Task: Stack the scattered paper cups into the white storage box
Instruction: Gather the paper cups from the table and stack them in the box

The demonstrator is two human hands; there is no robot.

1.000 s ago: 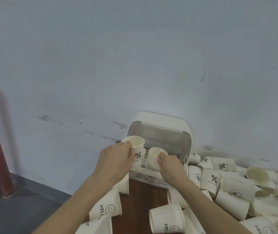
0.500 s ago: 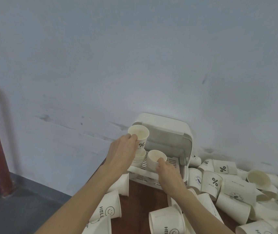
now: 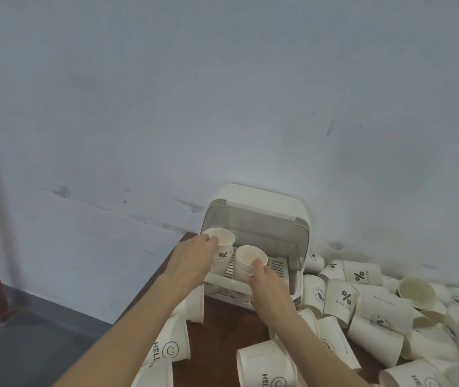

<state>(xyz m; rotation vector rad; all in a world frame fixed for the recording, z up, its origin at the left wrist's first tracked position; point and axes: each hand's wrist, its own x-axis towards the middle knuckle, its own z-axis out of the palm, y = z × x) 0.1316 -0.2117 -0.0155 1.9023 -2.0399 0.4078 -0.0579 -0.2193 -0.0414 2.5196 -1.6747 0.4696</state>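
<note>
Two stacks going inside the white plastic storage box at the far worktop edge: left hand pinches a cream paper cup onto one, right hand grips the other stack. Next I'd guess: seat it, let go, grab another from the scattered cups on the right.

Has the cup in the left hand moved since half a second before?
Yes. The cup in the left hand has come down against the white box, from up at its lid toward the stack of cups below.
</note>
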